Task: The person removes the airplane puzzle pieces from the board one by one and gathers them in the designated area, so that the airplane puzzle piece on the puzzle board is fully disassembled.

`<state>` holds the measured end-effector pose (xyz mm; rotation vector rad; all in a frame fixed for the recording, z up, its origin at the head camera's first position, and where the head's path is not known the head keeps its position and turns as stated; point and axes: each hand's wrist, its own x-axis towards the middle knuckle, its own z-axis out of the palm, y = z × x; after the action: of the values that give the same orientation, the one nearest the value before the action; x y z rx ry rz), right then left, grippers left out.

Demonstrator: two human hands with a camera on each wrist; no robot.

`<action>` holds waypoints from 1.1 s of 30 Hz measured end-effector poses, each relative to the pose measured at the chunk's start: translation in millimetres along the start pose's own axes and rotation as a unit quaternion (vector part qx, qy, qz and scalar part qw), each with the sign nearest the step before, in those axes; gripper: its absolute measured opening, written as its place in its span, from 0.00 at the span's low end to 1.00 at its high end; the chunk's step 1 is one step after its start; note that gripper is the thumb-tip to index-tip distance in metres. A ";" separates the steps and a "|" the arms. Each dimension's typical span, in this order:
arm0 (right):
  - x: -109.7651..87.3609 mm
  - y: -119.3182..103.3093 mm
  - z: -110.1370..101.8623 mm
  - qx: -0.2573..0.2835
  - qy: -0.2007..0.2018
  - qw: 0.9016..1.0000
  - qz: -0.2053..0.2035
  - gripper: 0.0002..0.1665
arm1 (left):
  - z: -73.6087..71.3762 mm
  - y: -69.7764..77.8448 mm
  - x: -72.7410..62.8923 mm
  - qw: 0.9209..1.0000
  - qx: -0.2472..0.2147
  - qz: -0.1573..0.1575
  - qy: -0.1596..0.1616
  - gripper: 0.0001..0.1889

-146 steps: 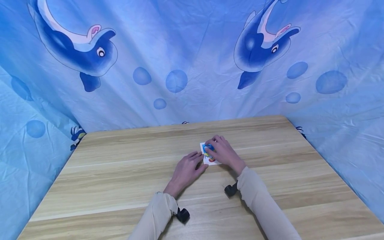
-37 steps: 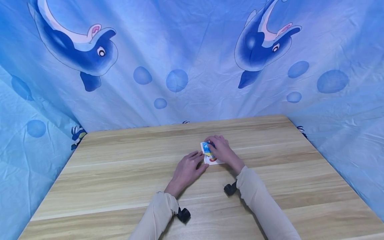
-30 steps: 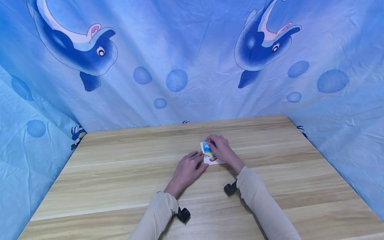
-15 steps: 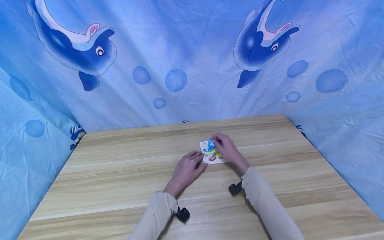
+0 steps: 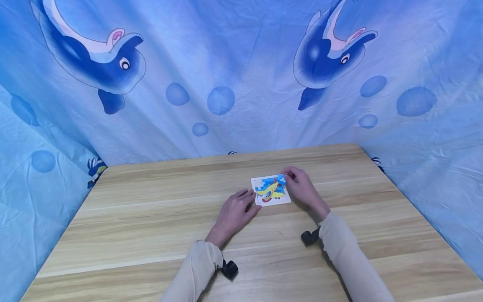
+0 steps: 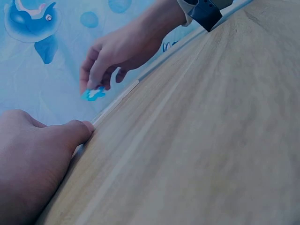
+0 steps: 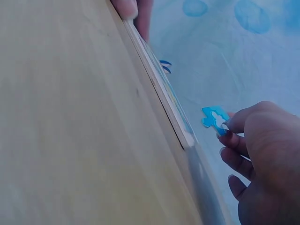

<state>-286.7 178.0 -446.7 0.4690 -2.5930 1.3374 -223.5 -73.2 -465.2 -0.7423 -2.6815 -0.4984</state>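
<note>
Head view: right hand (image 5: 303, 188) pinches blue piece (image 5: 281, 178), now raised off puzzle (image 5: 270, 193), corner gap (image 5: 259, 183) bare; left hand (image 5: 235, 212), uncurled, touches edge.

Free passage over light wood-grain tabletop (image 5: 132, 235), near side of square white-framed airplane puzzle (image 5: 277, 204). Left hand (image 5: 235, 213) blocks its left edge, right hand (image 5: 302, 188) far-right corner; blue dolphin-print fabric curtain (image 5: 260, 126) closes off back.

White borders the puzzle (image 5: 277, 203), with a yellow-and-red plane (image 5: 271, 192) on blue; the loose piece (image 7: 215, 119) is bright blue with white. Pale brown grain streaks the desk (image 5: 151, 218); blue dolphins (image 5: 132, 71) pattern the blue backdrop (image 5: 249, 138).
</note>
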 end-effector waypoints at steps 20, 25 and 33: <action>-12.2 23.9 -23.0 -0.093 0.027 0.995 0.005 0.10 | 0.7 -0.3 -0.9 1.000 -0.004 -0.005 0.001 0.27; -11.5 25.4 -20.6 -0.136 0.028 0.990 0.013 0.11 | 0.0 -0.2 -0.9 1.000 -0.005 -0.006 -0.001 0.27; -10.8 30.5 -19.7 -0.177 0.031 0.984 0.000 0.08 | 1.4 -0.3 -1.1 1.000 -0.007 0.000 0.007 0.27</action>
<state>-287.2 212.8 -461.7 0.3592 -2.6962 0.8442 -223.0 -73.3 -467.0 -0.7398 -2.6683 -0.5216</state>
